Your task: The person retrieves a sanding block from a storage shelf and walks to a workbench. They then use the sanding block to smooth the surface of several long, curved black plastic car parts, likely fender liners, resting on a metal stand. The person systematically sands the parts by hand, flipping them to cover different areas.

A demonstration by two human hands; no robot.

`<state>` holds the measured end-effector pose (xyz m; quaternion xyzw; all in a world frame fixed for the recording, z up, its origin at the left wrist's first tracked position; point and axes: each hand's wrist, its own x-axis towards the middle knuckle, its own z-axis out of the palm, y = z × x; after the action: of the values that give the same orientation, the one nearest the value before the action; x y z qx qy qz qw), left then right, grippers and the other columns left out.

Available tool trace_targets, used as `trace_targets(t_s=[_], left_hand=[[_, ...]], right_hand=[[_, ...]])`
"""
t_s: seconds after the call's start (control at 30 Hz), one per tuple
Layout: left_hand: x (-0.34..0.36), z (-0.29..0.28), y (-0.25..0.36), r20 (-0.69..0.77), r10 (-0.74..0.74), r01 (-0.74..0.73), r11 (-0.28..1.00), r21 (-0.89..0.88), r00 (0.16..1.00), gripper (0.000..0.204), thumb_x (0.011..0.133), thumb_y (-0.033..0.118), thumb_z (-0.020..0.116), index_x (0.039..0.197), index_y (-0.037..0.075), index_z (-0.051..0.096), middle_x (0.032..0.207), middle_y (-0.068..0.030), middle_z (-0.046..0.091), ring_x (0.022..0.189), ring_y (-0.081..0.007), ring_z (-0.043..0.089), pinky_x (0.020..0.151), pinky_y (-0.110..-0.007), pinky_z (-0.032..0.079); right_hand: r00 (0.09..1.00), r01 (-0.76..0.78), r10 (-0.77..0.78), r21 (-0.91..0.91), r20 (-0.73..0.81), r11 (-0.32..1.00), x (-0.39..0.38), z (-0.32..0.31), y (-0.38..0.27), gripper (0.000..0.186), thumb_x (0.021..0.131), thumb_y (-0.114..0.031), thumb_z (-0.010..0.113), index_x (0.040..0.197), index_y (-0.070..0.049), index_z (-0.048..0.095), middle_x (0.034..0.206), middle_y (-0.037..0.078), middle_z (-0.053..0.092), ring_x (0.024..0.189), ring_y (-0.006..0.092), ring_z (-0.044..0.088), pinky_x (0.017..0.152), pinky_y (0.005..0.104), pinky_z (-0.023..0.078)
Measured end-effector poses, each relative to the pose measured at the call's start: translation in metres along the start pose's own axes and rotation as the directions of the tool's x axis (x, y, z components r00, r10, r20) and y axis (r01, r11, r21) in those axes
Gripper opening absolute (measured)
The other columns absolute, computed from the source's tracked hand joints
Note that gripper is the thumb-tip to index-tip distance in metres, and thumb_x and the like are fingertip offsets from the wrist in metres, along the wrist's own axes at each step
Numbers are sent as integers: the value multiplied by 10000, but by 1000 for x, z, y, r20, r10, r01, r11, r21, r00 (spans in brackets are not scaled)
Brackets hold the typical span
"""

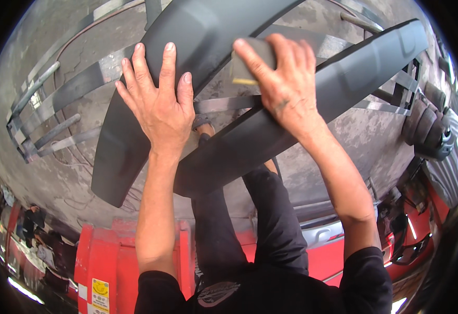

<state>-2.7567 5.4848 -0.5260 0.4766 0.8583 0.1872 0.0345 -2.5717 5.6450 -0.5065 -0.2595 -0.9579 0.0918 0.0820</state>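
Two long, dark grey moulded panels lie at an angle on a metal stand. On the left panel (190, 31) my left hand (161, 102) rests flat, palm down with its fingers spread. My right hand (289, 86) grips a flat grey-brown pad (255, 57) with a yellow edge, which looks like a sanding pad. That pad is at the inner edge of the left panel; I cannot tell whether it touches. The right panel (224, 149) passes under my right wrist. My right fingertips are slightly blurred.
The stand's metal bars (82, 81) reach out left and right over a stained concrete floor (365, 138). Behind my legs is a red cabinet-like unit (98, 256). Dark parts (430, 128) are piled at the right, and a person (30, 225) is far off at lower left.
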Motion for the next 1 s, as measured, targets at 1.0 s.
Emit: trace_targets(t_s=[1.0], left_hand=[[1, -2, 2, 19, -42, 43, 996, -79, 999, 635, 1032, 392, 675, 1595, 139, 530, 1712, -177, 397, 1586, -510, 305, 1257, -724, 201]], right_hand=[[984, -133, 124, -59, -132, 989, 11, -17, 5, 641, 835, 5, 668, 1437, -210, 713, 1301, 192, 595, 1141, 376, 587, 983, 516, 459]])
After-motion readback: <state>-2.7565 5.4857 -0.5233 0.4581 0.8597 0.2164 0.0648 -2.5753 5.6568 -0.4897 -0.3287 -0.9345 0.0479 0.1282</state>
